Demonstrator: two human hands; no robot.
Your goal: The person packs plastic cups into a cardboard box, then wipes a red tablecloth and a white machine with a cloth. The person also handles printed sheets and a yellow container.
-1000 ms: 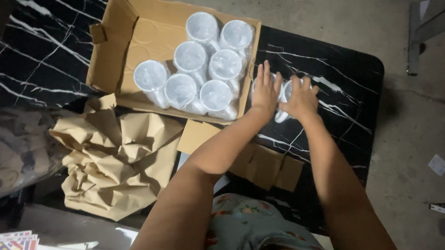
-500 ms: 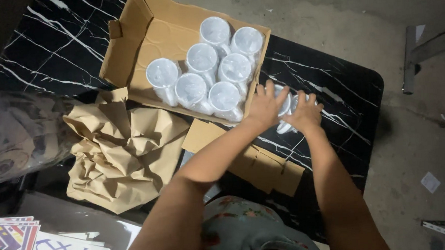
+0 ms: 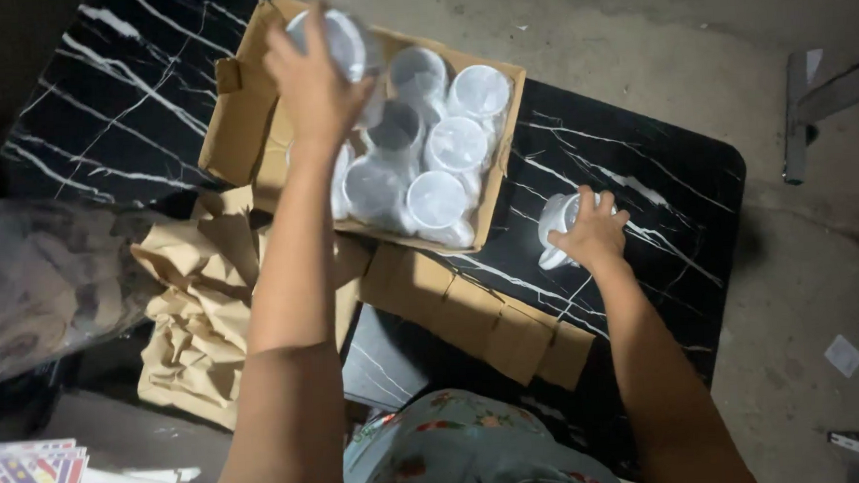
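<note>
Table: black marble-look top (image 3: 639, 165) with white veins, running from far left to near right; its near edge is cut off by the person's body.
Paper: crumpled brown packing paper (image 3: 195, 300) lies at the near left, touching the box's near-left corner.
Box: open cardboard box (image 3: 241, 124) sits at the far side of the table, left of centre, its long axis running left to right; a fold of loose cardboard (image 3: 471, 312) lies just near of it.
Cups in box: white mugs (image 3: 437, 198) stand upright and packed touching one another, mouths up; the count is uncertain because the left arm crosses the left row.
Left hand: left hand (image 3: 312, 82) is raised above the far-left part of the box, fingers curled around a white mug (image 3: 343, 38) tipped on its side; the mug is blurred, and its handle cannot be made out.
Right hand: right hand (image 3: 593, 234) rests on the table to the right of the box, well apart from the left hand, fingers spread over a second white mug (image 3: 554, 222) lying on its side with its handle toward the near left.
Key relation: the box lies left and far of the right hand's mug, with the box's right wall between them; the right hand is nearer that mug, the left nearer the box.
Hidden: the table mug's mouth is mostly covered by the fingers; the box's floor under the left forearm is out of sight.
</note>
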